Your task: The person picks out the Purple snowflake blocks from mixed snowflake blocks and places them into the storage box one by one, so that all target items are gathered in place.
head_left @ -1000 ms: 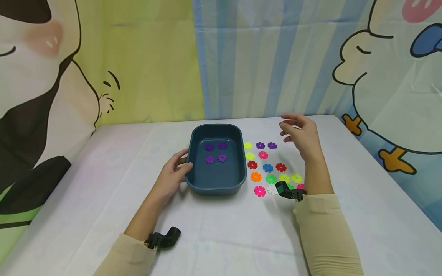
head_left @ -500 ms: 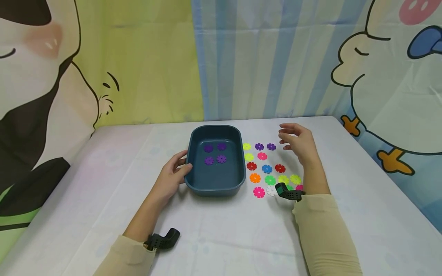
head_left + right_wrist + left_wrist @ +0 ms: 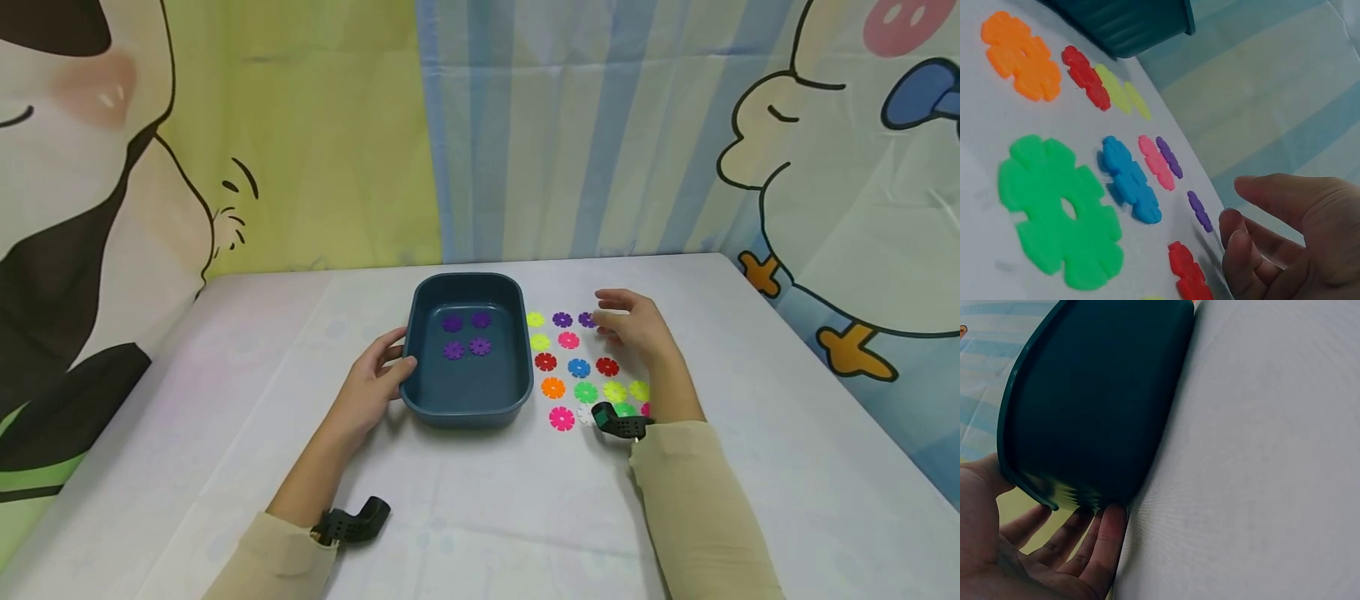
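A dark blue plastic basin (image 3: 468, 390) stands on the table with several purple flower-shaped plastic discs (image 3: 453, 351) lying inside. My left hand (image 3: 375, 373) grips its left side, thumb over the rim and fingers against the outer wall, as the left wrist view also shows. To the basin's right, my right hand (image 3: 633, 327) hovers beside the back row of loose discs with nothing in it. Its thumb and fingers are loosely bent and apart. Closest to them is a purple disc (image 3: 1200, 211); a second purple disc (image 3: 562, 319) lies just left of that one.
Loose discs of other colours lie right of the basin, among them an orange disc (image 3: 552, 387), a blue disc (image 3: 578, 368), a green disc (image 3: 1063, 212) and a pink disc (image 3: 562, 418). My right wrist partly hides the nearest ones. A printed curtain (image 3: 525, 150) hangs behind the table (image 3: 450, 517).
My right hand has come down and a little left, toward the right-hand purple disc in the back row. The left hand and the basin keep their place.
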Demonstrator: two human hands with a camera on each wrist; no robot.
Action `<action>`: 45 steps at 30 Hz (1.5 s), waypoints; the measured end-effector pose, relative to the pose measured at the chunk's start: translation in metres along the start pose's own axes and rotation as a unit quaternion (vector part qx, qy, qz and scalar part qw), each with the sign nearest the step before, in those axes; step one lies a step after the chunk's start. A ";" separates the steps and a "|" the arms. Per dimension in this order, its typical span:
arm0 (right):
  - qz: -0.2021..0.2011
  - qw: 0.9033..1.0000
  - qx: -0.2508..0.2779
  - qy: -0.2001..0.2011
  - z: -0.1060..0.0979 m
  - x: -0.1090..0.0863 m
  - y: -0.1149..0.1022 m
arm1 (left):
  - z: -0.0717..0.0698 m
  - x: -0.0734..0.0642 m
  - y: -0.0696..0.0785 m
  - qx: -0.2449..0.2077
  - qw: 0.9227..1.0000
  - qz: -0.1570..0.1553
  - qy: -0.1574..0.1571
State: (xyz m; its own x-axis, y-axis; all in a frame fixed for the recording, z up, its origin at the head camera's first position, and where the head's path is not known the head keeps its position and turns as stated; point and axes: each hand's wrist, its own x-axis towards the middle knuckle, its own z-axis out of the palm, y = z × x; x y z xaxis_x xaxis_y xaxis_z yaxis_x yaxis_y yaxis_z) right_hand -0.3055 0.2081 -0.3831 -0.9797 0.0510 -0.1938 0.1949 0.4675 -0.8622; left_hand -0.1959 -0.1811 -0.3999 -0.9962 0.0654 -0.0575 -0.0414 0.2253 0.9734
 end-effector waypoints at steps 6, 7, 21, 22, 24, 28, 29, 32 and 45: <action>0.019 1.000 0.012 -0.007 0.010 0.002 0.002 | -0.001 -0.001 0.000 0.000 1.000 0.000 0.002; 0.022 1.000 0.014 -0.003 0.011 0.003 0.002 | -0.001 -0.001 0.000 0.000 1.000 0.000 0.003; 0.025 0.996 -0.069 0.057 0.027 0.011 0.003 | -0.001 -0.003 -0.001 -0.003 1.000 -0.004 0.005; 0.025 0.995 -0.075 0.058 0.027 0.011 0.003 | -0.001 -0.003 -0.001 -0.003 1.000 -0.004 0.005; 0.026 0.994 -0.085 0.060 0.027 0.010 0.003 | -0.001 -0.003 -0.001 -0.004 1.000 -0.003 0.004; 0.026 0.994 -0.091 0.060 0.026 0.010 0.003 | 0.000 -0.002 -0.001 -0.007 1.000 0.001 0.002; 0.026 0.994 -0.091 0.059 0.025 0.010 0.003 | 0.000 -0.002 -0.001 -0.007 1.000 0.002 0.002; 0.027 0.994 -0.090 0.055 0.023 0.011 0.003 | 0.000 -0.002 -0.001 -0.006 1.000 0.003 0.001; 0.042 0.997 -0.052 0.037 0.016 0.007 0.002 | 0.000 -0.001 -0.001 -0.006 1.000 0.002 0.000</action>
State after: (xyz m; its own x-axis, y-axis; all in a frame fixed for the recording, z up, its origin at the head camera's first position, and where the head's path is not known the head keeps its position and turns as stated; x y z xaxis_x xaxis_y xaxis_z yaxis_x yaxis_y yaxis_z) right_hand -0.3116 0.1953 -0.3940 -0.9616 0.1577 -0.2246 0.2744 0.5471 -0.7908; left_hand -0.1952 -0.1813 -0.4005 -0.9963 0.0673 -0.0535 -0.0380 0.2129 0.9763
